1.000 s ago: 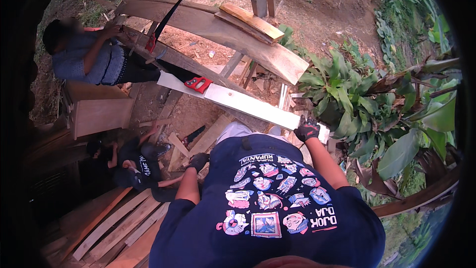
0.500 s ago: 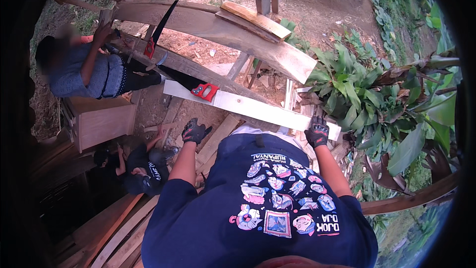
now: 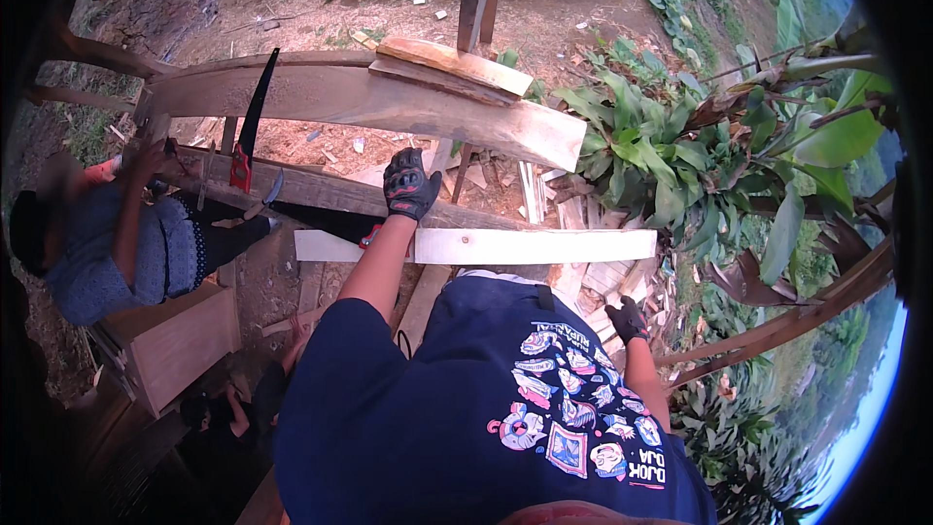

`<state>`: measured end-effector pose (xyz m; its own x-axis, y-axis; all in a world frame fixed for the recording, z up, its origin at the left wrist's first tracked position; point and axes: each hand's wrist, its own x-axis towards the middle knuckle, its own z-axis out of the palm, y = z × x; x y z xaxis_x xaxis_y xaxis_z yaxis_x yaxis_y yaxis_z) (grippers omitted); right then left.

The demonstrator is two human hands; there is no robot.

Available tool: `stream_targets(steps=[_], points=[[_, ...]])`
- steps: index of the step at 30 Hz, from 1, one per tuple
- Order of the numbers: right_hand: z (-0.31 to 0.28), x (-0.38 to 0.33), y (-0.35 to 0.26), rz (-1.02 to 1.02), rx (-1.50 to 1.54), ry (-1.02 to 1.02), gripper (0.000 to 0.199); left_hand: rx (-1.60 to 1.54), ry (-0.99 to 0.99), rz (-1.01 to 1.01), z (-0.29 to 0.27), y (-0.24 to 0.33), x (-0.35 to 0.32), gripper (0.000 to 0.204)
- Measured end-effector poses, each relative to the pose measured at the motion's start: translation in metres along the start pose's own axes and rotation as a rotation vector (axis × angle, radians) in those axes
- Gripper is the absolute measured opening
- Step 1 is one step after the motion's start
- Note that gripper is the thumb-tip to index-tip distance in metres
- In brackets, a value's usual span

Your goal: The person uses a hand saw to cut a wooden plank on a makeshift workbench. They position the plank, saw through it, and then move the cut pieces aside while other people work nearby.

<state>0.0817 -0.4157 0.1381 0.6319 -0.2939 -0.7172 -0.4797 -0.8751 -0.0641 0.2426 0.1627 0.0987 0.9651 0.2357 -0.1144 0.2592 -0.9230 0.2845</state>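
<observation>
My left hand (image 3: 412, 185), in a black glove with red marks, reaches over the dark wooden beam (image 3: 335, 188) beyond the pale board; its fingers are stretched forward and it holds nothing visible. Whether it touches the beam I cannot tell. The pale board (image 3: 535, 247) lies crosswise in front of me. On its left part rests a handsaw with a black blade (image 3: 326, 223), its red handle mostly hidden behind my left forearm. My right hand (image 3: 629, 319), gloved alike, hangs near my right side, apart from the board, fingers apart and nothing in them.
A second red-handled saw (image 3: 240, 170) and a curved blade (image 3: 267, 192) lie on the beam's left. Beyond is a wide plank (image 3: 321, 97) with offcuts (image 3: 452, 66) on it. One person (image 3: 131, 253) stands at left; another crouches lower left. Leafy plants (image 3: 651, 136) grow at right.
My left hand has moved forward across the pale board to the beam. The right hand has come off the board's right end and back toward me. The board now lies straighter across the view.
</observation>
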Motion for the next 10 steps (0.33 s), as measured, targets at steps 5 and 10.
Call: stream_targets(steps=[5, 10], points=[[0.053, -0.062, 0.081, 0.228, -0.048, -0.173, 0.071, 0.227, 0.101, 0.479, 0.020, 0.049, 0.131, 0.078], [0.136, -0.102, 0.166, 0.282, -0.241, -0.322, 0.067, 0.195, -0.115, 0.690, 0.035, 0.127, 0.217, 0.067]])
